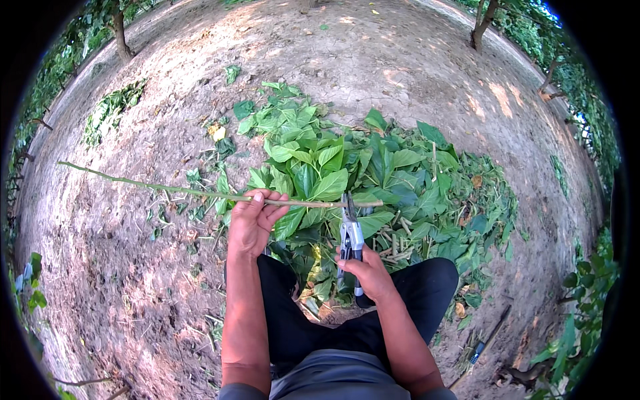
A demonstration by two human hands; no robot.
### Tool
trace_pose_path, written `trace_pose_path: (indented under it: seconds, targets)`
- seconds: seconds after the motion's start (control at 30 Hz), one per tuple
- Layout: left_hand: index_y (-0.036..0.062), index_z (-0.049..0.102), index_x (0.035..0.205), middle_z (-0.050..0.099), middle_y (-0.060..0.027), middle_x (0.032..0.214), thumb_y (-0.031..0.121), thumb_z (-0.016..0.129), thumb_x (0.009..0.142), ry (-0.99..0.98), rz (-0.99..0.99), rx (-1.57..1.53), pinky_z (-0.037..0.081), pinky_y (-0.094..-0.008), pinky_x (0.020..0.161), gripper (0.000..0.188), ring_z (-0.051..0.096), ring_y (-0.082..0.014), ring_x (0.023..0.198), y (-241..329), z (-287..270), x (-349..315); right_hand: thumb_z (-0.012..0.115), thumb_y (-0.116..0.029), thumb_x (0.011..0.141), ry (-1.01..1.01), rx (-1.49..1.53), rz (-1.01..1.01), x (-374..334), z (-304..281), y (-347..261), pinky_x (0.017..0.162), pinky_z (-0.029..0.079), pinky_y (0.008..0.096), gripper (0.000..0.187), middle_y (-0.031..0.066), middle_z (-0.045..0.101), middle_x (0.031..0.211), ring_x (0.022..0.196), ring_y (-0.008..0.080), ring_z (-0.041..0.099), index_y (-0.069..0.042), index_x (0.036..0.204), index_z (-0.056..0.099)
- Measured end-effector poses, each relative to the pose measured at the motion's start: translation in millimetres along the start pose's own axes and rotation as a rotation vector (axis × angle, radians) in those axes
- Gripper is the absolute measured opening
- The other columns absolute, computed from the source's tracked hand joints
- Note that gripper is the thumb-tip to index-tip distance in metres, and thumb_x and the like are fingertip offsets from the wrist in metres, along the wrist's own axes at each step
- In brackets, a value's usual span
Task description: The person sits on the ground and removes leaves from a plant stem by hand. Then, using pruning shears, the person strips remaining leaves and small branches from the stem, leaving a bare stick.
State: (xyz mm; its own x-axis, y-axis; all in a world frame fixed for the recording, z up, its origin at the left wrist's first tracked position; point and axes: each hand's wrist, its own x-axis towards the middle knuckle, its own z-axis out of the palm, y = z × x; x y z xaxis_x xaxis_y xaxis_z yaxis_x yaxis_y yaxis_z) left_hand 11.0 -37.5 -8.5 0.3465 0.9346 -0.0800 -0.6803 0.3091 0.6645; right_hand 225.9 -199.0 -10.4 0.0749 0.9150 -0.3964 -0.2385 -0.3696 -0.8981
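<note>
A long, thin, leafless branch (167, 189) runs sideways in front of me, green at its left tip and browner toward the right. My left hand (253, 217) pinches it between thumb and fingers. My right hand (368, 270) grips a pair of pruning shears (351, 233) with silver body and dark handles. Their blades point away from me and meet the branch near its right end, with a short piece sticking out past them. Beneath lies a wide heap of green leaves (400, 167). Several cut stick pieces (400, 243) rest on it, right of the shears.
Bare brown soil (133, 267) surrounds the heap, with a wilted leaf clump (115, 110) at far left. A long thin tool or stick (490, 333) lies on the ground at lower right. Tree trunks (481, 27) stand at the back, and leafy plants (590, 280) line the right edge.
</note>
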Motion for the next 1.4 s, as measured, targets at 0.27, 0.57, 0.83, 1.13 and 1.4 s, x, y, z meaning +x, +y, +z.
trace_pose_path:
  seconds: [0.27,0.57,0.83,1.13,1.4]
  targets:
    - [-0.0015,0.057,0.101,0.064,-0.0184,0.101,0.012,0.051,0.096,-0.089,-0.03,0.055,0.056,-0.0436,0.088,0.016,0.062,-0.0354,0.105,-1,4,-2,0.059,-0.009,0.08,0.036,0.124,0.048,3,-2,3,0.09,0.044,0.0329,0.038,0.0104,0.062,0.101,0.097,0.0203,0.061,0.007,0.115,0.055]
    - [-0.0019,0.057,0.104,0.064,-0.018,0.101,0.01,0.05,0.097,-0.125,-0.042,0.034,0.056,-0.0436,0.087,0.016,0.062,-0.0358,0.105,-2,4,-2,0.059,-0.008,0.083,0.019,0.271,0.057,5,-5,8,0.094,0.046,0.0419,0.034,0.0155,0.061,0.11,0.105,0.029,0.061,0.005,0.114,0.053]
    - [-0.0023,0.058,0.103,0.064,-0.0188,0.103,0.01,0.05,0.097,-0.162,-0.062,0.062,0.055,-0.045,0.09,0.016,0.061,-0.0358,0.108,-5,3,0,0.058,-0.009,0.083,0.042,0.254,0.063,4,-5,7,0.085,0.052,0.0393,0.031,0.0171,0.062,0.104,0.094,0.0276,0.064,0.006,0.109,0.054]
    - [-0.0019,0.056,0.111,0.063,-0.0191,0.107,0.014,0.051,0.097,-0.048,-0.044,0.069,0.054,-0.0465,0.091,0.022,0.06,-0.0371,0.109,-2,4,0,0.06,-0.012,0.081,0.127,0.204,0.053,6,-7,9,0.072,0.053,0.0355,0.031,0.0132,0.062,0.094,0.079,0.0211,0.063,0.004,0.107,0.053]
    - [0.0,0.055,0.111,0.063,-0.0183,0.105,0.021,0.049,0.098,0.098,0.015,0.039,0.054,-0.0465,0.087,0.025,0.062,-0.0358,0.105,-1,-2,3,0.062,-0.012,0.082,0.17,0.235,0.072,3,-9,11,0.065,0.048,0.0292,0.025,0.0056,0.059,0.085,0.073,0.0151,0.06,0.0,0.102,0.054]
